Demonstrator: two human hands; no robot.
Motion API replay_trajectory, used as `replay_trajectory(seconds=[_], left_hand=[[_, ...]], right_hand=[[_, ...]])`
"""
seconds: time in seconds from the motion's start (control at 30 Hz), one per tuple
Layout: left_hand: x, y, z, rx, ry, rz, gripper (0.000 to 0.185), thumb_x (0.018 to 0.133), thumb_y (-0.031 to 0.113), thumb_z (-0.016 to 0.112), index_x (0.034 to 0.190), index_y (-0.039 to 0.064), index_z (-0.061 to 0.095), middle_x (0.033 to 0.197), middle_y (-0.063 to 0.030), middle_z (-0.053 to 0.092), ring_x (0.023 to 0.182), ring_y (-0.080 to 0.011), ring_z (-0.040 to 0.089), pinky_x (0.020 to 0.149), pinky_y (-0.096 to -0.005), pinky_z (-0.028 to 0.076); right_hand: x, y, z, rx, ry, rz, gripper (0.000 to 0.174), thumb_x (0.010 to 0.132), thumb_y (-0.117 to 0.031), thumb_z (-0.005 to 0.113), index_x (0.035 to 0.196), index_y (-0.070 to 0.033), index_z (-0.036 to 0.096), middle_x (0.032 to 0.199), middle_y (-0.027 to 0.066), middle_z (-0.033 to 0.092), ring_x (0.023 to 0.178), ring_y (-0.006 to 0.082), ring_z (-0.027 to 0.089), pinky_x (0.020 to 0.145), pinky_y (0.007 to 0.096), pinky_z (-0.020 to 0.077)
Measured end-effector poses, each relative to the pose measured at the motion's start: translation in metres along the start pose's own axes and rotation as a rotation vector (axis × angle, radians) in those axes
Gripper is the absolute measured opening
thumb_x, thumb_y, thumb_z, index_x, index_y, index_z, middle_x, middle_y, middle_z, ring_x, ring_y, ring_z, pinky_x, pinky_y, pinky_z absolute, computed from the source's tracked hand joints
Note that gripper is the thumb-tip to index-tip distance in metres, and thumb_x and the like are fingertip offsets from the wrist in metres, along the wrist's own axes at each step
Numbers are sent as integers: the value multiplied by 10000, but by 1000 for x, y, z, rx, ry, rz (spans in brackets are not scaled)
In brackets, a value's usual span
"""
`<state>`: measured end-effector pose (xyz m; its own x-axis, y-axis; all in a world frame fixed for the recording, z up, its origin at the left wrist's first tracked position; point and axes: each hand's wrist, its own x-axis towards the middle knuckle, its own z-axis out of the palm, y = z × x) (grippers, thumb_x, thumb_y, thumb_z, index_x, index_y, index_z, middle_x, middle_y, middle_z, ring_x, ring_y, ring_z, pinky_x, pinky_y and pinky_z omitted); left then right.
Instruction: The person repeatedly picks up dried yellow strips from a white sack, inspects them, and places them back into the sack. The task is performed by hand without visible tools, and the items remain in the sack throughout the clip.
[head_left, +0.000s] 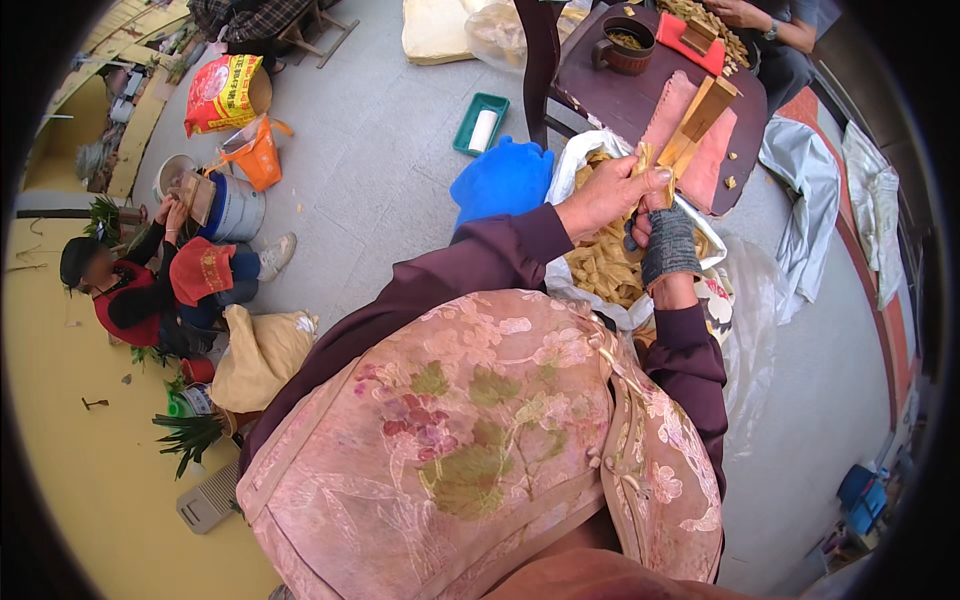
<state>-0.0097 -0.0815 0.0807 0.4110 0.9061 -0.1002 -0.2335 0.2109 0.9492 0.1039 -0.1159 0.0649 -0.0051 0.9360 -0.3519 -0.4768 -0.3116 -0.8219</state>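
Observation:
My bare left hand pinches a pale yellow folded strip between thumb and fingers. My right hand, in a grey knitted fingerless glove, is curled against it and grips the strip's lower part. Right beyond my fingers is a narrow wooden tool with a box-like far end. It lies over a pink cloth on a dark chair seat; whether my hands touch it, I cannot tell. Below my hands stands a white sack filled with yellowish folded pieces.
A brown mug and red cloth sit on the seat. Another person's hand is beyond. Left of the sack are a blue bag and green tray. Another seated person works at far left, beside a bucket.

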Motion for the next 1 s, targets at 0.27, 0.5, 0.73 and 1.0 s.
replay_trajectory(seconds=[0.27, 0.5, 0.73, 1.0], left_hand=[[-18, 18, 0, -324, -196, -224, 272, 923, 327, 520, 941, 58, 561, 704, 27, 548, 485, -8, 426, 402, -154, 303], [-24, 45, 6, -244, -142, -182, 318, 898, 389, 555, 881, 72, 566, 741, 9, 578, 535, -40, 481, 420, -183, 360], [-2, 22, -12, 431, -252, 312, 413, 959, 367, 447, 851, -9, 580, 638, -10, 491, 598, -73, 431, 542, -237, 372], [-32, 33, -18, 788, -486, 71, 348, 792, 349, 677, 838, 6, 640, 661, -129, 589, 593, -224, 554, 590, -331, 441]], right_hand=[[-38, -14, 7, -341, -85, -163, 267, 861, -293, 630, 781, -40, 595, 597, 4, 551, 482, 81, 481, 441, 218, 360], [-52, -28, 25, -757, -87, -482, 290, 873, -290, 585, 945, -13, 626, 747, 115, 649, 719, 255, 619, 682, 343, 465], [-14, -35, -14, -182, -8, -119, 381, 895, -422, 541, 907, -47, 606, 519, -33, 424, 402, 61, 357, 385, 206, 285], [-14, -32, -31, -921, -232, 30, 517, 790, -489, 656, 688, -3, 513, 542, 59, 494, 442, 134, 460, 402, 290, 370]])
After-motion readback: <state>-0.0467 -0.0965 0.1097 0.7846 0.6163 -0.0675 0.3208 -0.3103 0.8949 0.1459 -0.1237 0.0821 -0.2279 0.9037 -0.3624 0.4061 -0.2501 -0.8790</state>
